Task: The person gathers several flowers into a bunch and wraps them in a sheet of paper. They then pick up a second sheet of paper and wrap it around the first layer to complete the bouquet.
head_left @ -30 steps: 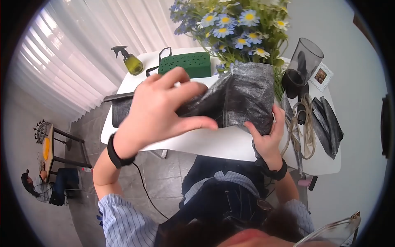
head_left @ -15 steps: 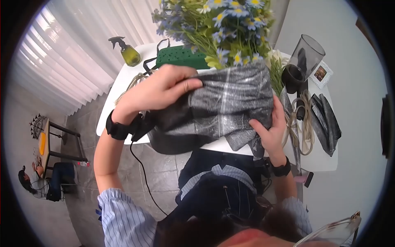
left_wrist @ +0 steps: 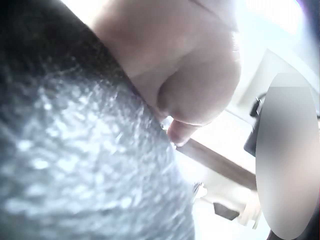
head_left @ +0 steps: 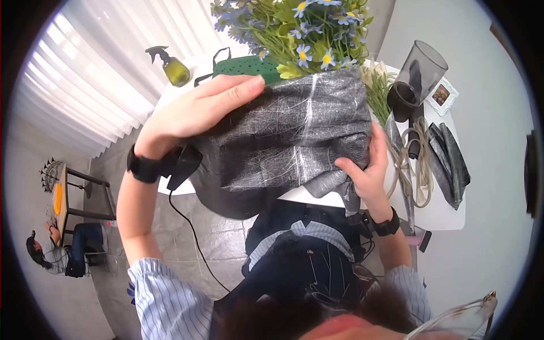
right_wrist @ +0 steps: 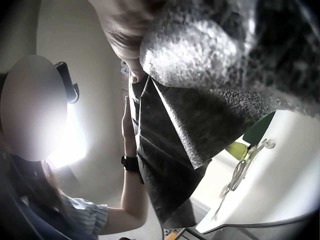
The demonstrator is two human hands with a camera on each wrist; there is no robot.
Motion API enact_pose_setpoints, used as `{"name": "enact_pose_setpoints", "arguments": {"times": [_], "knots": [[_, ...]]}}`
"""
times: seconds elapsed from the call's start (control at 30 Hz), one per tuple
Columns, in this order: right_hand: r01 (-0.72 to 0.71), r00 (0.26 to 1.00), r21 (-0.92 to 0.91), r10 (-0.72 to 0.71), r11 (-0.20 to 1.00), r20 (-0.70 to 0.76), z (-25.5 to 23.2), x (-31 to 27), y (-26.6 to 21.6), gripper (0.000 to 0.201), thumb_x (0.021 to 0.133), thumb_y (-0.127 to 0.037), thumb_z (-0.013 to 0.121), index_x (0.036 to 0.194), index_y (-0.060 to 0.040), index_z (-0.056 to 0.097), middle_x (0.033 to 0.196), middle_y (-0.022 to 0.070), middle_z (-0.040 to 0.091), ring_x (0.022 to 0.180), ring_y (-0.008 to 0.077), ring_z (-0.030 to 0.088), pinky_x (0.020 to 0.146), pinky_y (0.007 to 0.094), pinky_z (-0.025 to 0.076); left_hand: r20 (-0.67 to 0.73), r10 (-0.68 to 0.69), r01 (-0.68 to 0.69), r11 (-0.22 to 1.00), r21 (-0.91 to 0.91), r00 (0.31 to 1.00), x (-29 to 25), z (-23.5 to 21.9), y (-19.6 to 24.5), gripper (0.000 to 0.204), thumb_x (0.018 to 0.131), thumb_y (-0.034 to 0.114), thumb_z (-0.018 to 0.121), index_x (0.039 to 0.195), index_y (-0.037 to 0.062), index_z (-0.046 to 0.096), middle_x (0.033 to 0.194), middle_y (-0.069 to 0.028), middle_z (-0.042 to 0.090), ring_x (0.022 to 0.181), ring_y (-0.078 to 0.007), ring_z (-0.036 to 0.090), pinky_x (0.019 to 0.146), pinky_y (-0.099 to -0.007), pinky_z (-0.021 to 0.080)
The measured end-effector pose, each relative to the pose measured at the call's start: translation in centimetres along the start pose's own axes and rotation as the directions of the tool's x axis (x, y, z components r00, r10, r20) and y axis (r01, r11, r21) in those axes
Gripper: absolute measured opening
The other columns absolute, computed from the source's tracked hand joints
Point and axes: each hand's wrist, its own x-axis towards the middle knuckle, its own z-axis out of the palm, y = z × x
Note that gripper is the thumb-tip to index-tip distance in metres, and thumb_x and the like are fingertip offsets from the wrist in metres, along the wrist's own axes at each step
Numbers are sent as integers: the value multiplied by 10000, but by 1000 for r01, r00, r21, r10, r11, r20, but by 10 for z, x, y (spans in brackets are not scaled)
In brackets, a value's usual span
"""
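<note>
A sheet of black, fibrous wrapping paper [head_left: 272, 136] is bunched round the lower part of a bouquet [head_left: 294, 39] of blue and white daisies with yellow centres. At the paper's upper left edge, my left hand [head_left: 198, 107] holds it, thumb lying along the front and the other fingers hidden behind. My right hand [head_left: 368, 170] grips the gathered paper on its right side, thumb in front. A dark flap of the sheet hangs below the left wrist. In the right wrist view, the folded paper [right_wrist: 170, 150] runs down towards the left forearm.
On the white table [head_left: 447, 209] stand a green spray bottle [head_left: 175, 71], a green perforated block [head_left: 246, 66], a dark clear vase [head_left: 422, 71] and a photo frame [head_left: 441, 97]. Ribbon [head_left: 424, 170] and rolled black paper [head_left: 447, 164] lie at right. A seated person [head_left: 62, 249] is far left.
My left hand has taken the paper's left edge and drawn the sheet across the bouquet's front, then moved slightly up and left. My right hand has kept its grip.
</note>
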Motion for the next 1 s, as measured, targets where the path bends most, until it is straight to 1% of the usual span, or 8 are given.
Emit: {"name": "enact_pose_setpoints", "arguments": {"times": [0.1,0.23,0.27,0.4,0.67,0.77,0.9,1.0], "knots": [[58,998,-121,-59,991,-3,-1,1,-3,748,682,-77,757,1266,32,302,1152,136,461,1079,194,473,879,304,415,361,-106,218,933,-285,927,10,-15,-18,220,832,189,626,919,33,498,770,4,529,751,-24,453,645,-177,356],[204,974,-394,-225,896,-5,-5,0,5,698,667,-92,768,1228,28,371,1094,125,474,1004,199,495,827,293,434,146,216,-228,971,73,965,15,-16,-22,315,739,153,720,823,75,427,750,19,468,695,-38,414,624,-187,341],[239,962,-470,-273,850,-4,-7,0,7,687,662,-96,772,1219,28,388,1082,123,476,982,202,501,815,291,437,138,130,-155,969,191,982,9,-15,-11,376,715,153,737,949,50,461,922,-2,483,911,-72,436,804,-252,381],[190,971,-425,-234,885,-55,-7,-2,10,673,649,-112,780,1195,28,414,1069,127,480,957,210,508,799,295,440,-62,96,-86,984,155,993,2,-1,-7,536,742,370,700,1107,16,532,901,-78,599,837,-100,532,746,-236,412],[175,975,-379,-213,909,-60,-2,3,-2,631,669,-54,749,1200,11,414,1130,159,491,1010,232,536,812,304,466,-111,151,-93,908,407,982,-2,2,2,332,664,187,772,834,-33,590,665,-39,593,634,-77,520,596,-240,428],[120,988,-283,-142,951,-56,7,2,-5,610,675,-29,736,1197,0,422,1156,165,501,1020,235,550,827,300,468,-293,549,-35,509,860,783,8,2,-13,302,650,138,755,848,-1,573,783,-94,561,811,-217,539,752,-317,415],[268,942,-511,-334,817,-40,5,11,-16,600,670,-20,737,1190,-10,439,1139,156,527,998,239,566,814,291,472,-567,760,72,577,814,318,-14,44,-17,441,621,131,786,918,0,487,905,-96,498,875,-214,474,763,-312,376],[404,868,-689,-490,602,80,4,19,-23,640,640,0,722,1216,-73,452,1125,130,511,892,291,582,755,327,494,-591,290,-227,957,180,753,-39,90,-31,428,673,121,759,977,15,476,911,-70,490,879,-175,498,802,-294,397]]}}
